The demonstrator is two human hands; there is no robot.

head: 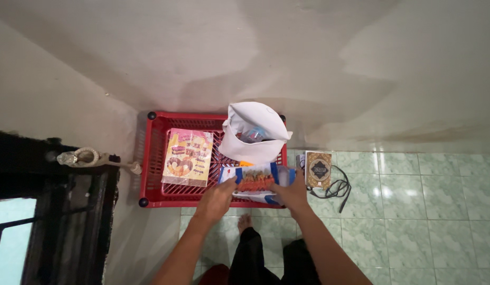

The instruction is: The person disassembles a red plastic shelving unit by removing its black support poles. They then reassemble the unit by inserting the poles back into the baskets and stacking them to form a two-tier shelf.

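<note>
1. Red plastic slatted crate (152,158) sits on the green marbled tile floor (414,211), pushed up against the wall.
2. Both hands hold a flat blue-and-white snack packet (257,182) with an orange-red picture over the crate's front edge, at about 5 o'clock of the crate.
3. Left hand (218,198) has its fingers closed on the packet's left end; right hand (292,192) grips the right end.
4. Inside the crate: a yellow-pink printed leaflet (187,157) at 9 o'clock and an open white plastic bag (255,132) at 1 o'clock.
5. Just beside the crate at 3 o'clock lies a small dark book with gold ornament (319,169), with a black cable (337,189) touching it.
</note>
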